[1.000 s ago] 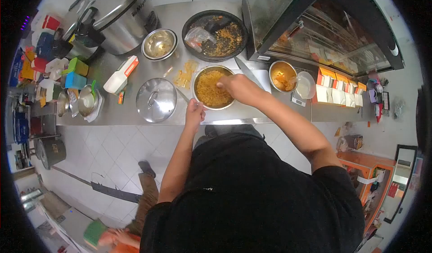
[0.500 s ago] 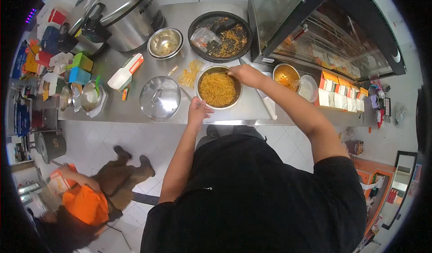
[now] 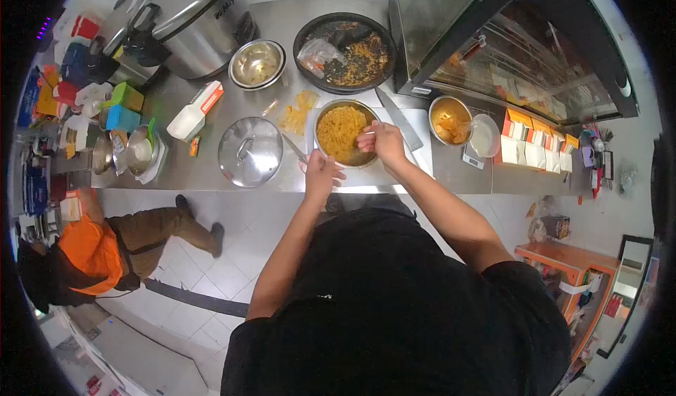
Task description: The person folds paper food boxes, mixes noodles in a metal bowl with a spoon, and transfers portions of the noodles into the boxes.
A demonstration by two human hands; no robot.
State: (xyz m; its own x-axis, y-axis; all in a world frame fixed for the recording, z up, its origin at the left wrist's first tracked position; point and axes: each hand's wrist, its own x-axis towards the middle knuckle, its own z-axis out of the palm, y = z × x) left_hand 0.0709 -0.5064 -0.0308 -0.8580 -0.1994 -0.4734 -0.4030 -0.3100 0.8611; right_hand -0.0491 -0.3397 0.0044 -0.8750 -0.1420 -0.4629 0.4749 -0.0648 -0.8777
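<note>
A round metal bowl (image 3: 315, 133) holds yellow-orange noodles (image 3: 339, 133) on a white board at the counter's front. My left hand (image 3: 322, 176) is at its lower-left edge, thumb and fingers closed on the rim. Over the bowl's right side, my right hand (image 3: 382, 144) has its fingers pinched together by the noodles. A small pale bit shows at those fingertips, too small to name. Left of the bowl lie a thin grey handle-like piece (image 3: 293, 147) and a glass lid (image 3: 250, 152). A broad knife (image 3: 399, 119) rests to the right.
Behind stands a black pan (image 3: 343, 80) with crumbs and a plastic bag. Nested metal bowls (image 3: 258, 64) and large pots (image 3: 195, 26) are back left. Right are a bowl of orange food (image 3: 451, 120), a display case (image 3: 521, 58) and boxes (image 3: 533, 146). A person in orange (image 3: 90, 254) is left.
My right hand has moved from the bowl's upper-right rim down over the noodles, leaving the knife in fuller view. The bowl has shifted slightly right. The person in orange has moved up and left.
</note>
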